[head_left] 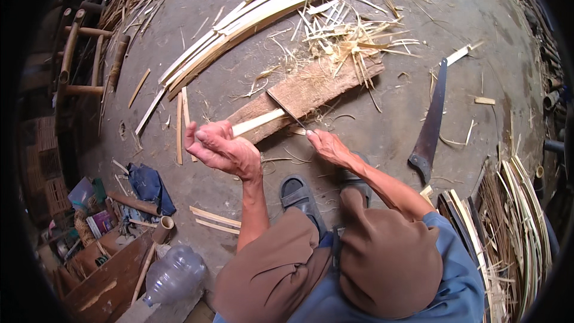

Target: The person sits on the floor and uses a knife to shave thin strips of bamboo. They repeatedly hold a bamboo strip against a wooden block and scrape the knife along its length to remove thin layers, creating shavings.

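Floor of grey, dusty concrete [382, 137] fills the view, littered with shavings. Largest item on it: a long bundle of pale split bamboo slats [269, 18], running from about 8 o'clock up to 1 o'clock across the top of the frame. Below it lies a rough brown wooden plank [311, 87] used as a working block, long axis roughly 8 to 2 o'clock, with a tangle of straw-coloured bamboo shavings [350, 39] on its far end. A dark-bladed handsaw [430, 122] lies at 3 o'clock of the plank, well apart from both hands, handle toward the person. A second stack of thin strips [520, 221] sits at 4 o'clock; a clear plastic bottle [173, 275] at 7 o'clock. The pale flat bamboo strip [258, 122] rests across the plank's near end, long axis about 8 to 2 o'clock, directly between the hands. Left hand [221, 146] is closed round the strip's near end, fingers curled, thumb up; it is the nearer hand to the strip. Right hand [326, 143] grips the handle end of a thin dark knife blade [286, 109], which slants toward 10 o'clock and meets the strip's far end. Whether the blade has entered the strip cannot be told. Grey sandals [299, 194] sit just below the hands.
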Tool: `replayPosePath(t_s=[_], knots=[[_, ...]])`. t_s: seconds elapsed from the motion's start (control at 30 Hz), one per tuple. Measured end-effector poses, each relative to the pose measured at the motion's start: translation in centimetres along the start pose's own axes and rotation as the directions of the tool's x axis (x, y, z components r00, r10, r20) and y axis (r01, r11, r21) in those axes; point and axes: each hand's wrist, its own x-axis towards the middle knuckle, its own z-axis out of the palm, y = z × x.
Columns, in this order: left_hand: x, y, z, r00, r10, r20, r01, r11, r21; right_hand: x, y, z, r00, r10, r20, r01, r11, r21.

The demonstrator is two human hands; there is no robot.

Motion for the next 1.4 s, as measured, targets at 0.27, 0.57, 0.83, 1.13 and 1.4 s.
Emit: replayPosePath(t_s=[0.27,0.57,0.83,1.13,1.4], knots=[[-2.4,-11.3,-4.4,0.853,-0.416,0.316,0.33,0.898,0.292,0.3,-2.9,-2.8,0.983,-0.167,-0.08,0.164,0.985,-0.049],[-2.8,-0.3,-6.8,0.122,-0.833,0.54,0.931,0.285,0.229,0.5,-8.4,-4.3,0.926,-0.364,0.103,0.357,0.75,-0.557],[-4.0,4.7,-9.1,0.098,-0.822,0.561,0.87,0.345,0.352,5.8,-5.4,-13.5,0.972,-0.097,-0.215,-0.049,0.809,-0.585],[-4.8,3.1,-7.7,0.139,-0.849,0.51,0.866,0.354,0.353,1.0,-9.3,-6.8,0.954,-0.276,0.117,0.266,0.598,-0.756],[-5.0,2.4,-10.6,0.266,-0.809,0.525,0.764,0.508,0.397,5.2,-6.3,-16.4,0.943,-0.177,-0.282,-0.072,0.717,-0.693]])
